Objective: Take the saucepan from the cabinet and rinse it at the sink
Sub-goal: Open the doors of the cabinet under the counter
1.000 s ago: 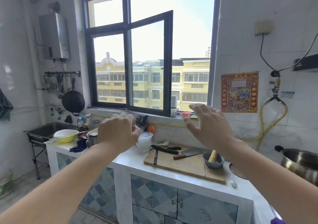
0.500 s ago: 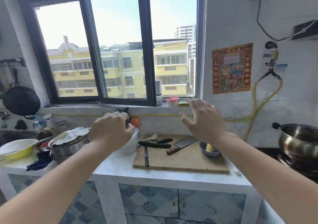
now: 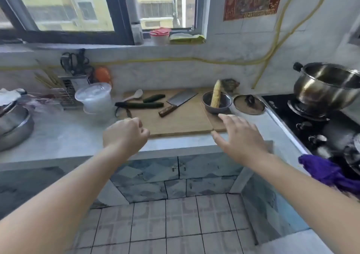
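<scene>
The cabinet (image 3: 181, 171) sits under the counter, its two tiled doors closed with small metal latches at the middle seam. No saucepan is in view outside it, and the sink lies out of frame. My left hand (image 3: 124, 134) hovers over the counter's front edge, fingers curled into a loose fist, holding nothing. My right hand (image 3: 236, 136) is held flat with fingers spread, over the right corner of the wooden cutting board (image 3: 181, 120), also holding nothing.
On the board lie a cleaver (image 3: 178, 101), cucumbers (image 3: 145, 104) and a small bowl with corn (image 3: 216, 102). A steel pot (image 3: 323, 87) stands on the black stove (image 3: 319, 129) at right, a purple cloth (image 3: 329, 171) beside it. Plastic containers (image 3: 95, 98) and steel bowls (image 3: 13, 125) occupy the left counter.
The view has tilted down from the window to the counter, cabinet doors and floor. Both hands have dropped lower, towards the counter's front edge.
</scene>
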### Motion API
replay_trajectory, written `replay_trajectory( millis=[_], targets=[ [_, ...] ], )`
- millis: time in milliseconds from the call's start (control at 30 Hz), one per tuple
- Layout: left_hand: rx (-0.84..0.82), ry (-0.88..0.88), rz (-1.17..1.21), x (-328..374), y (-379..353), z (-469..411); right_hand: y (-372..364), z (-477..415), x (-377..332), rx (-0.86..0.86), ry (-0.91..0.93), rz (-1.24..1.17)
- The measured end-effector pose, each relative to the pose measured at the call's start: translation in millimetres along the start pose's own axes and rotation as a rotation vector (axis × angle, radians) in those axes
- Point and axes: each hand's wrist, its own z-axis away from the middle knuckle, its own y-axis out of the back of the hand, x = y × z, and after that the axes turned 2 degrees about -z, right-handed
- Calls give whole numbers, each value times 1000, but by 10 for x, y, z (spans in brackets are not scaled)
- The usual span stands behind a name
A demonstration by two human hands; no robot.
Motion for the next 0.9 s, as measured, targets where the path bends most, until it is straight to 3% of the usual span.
replay_trajectory(
  millis=[167,433,900],
  targets=[
    [-213,105,36,-38,-1060,8,-910,23,338,-126,-10,-36],
    [-409,101,252,-112,-2562,115,-2508,22,590,-294,-53,-128],
    [-537,299,570,-85,-4539,-355,-4586,-589,529,-447,-234,-312]
  ],
)
